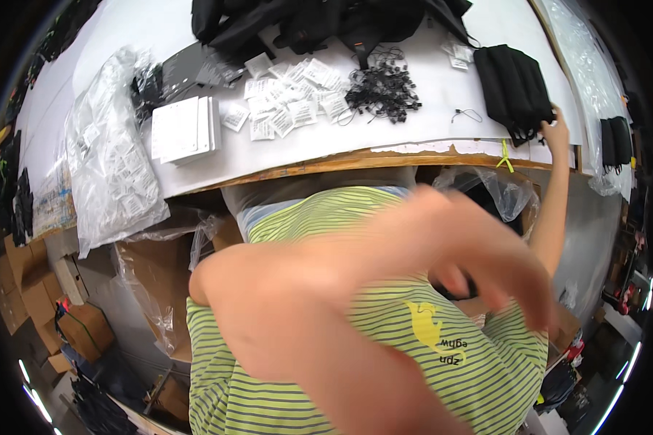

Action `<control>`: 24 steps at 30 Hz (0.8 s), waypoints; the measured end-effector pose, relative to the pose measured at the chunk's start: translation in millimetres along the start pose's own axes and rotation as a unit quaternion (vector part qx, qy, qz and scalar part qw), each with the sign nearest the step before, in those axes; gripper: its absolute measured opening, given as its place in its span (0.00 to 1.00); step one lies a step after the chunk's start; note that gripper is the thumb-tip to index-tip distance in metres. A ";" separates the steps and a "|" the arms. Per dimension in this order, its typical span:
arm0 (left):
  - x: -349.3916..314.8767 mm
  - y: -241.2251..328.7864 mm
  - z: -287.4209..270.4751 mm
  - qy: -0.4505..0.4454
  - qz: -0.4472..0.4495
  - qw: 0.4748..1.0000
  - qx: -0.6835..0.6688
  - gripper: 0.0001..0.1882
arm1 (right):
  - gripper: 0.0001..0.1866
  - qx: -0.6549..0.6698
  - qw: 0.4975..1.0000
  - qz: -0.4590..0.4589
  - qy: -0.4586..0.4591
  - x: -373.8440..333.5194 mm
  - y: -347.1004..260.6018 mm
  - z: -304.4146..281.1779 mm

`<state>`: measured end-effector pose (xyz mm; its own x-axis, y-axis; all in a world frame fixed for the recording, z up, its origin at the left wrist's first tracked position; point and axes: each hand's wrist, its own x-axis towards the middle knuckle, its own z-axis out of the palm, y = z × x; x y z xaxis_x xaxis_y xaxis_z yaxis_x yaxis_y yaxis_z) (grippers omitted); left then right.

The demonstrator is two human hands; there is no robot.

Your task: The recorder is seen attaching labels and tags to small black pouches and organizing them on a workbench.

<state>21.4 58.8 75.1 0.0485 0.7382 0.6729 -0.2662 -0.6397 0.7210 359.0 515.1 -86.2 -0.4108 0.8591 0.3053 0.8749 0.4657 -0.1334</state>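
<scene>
My right hand [555, 133] reaches to the right end of the table, its fingers closed at the near corner of a black fabric bundle [511, 90]. Soft folds run along this bundle, and short dark ends hang from its near edge. My left arm bends across my body, and my left hand [500, 264] hovers low in front of my shirt, smeared by motion. Something dark shows beside its fingers, but whether they hold it is hidden. A yellow-green strap [505, 157] hangs at the table edge, and a thin black loop cord [467, 114] lies left of the bundle.
On the white table [268, 156] lie small white packets [290, 101], black cords with small tags [384, 90], a stack of white cards [183, 130] and black fabric items [319, 25]. A clear plastic bag [112, 159] of packets overhangs the left edge. Cardboard boxes [152, 283] stand below.
</scene>
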 end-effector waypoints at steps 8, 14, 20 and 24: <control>-101.2 15.4 -101.8 0.340 -0.264 0.629 0.647 0.21 | 0.29 0.015 0.997 0.028 0.075 -37.0 -64.6 -29.5; -202.8 3.2 -174.6 0.304 -0.422 0.450 0.726 0.39 | 0.09 0.141 0.972 -0.070 -0.177 -84.6 -180.0 -21.4; -220.5 -1.6 -187.0 0.320 -0.467 0.509 0.648 0.43 | 0.06 0.089 0.954 -0.196 -0.210 -89.9 -206.6 4.9; -211.1 -5.1 -173.8 0.330 -0.410 0.473 0.707 0.40 | 0.07 0.059 0.942 -0.243 -0.225 -84.3 -199.6 10.0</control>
<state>-154.8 -56.6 -99.4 -0.8573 0.4702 0.2097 0.5140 0.7595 0.3986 216.4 351.8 -94.8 -0.8455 0.5294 -0.0696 0.5320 0.8243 -0.1937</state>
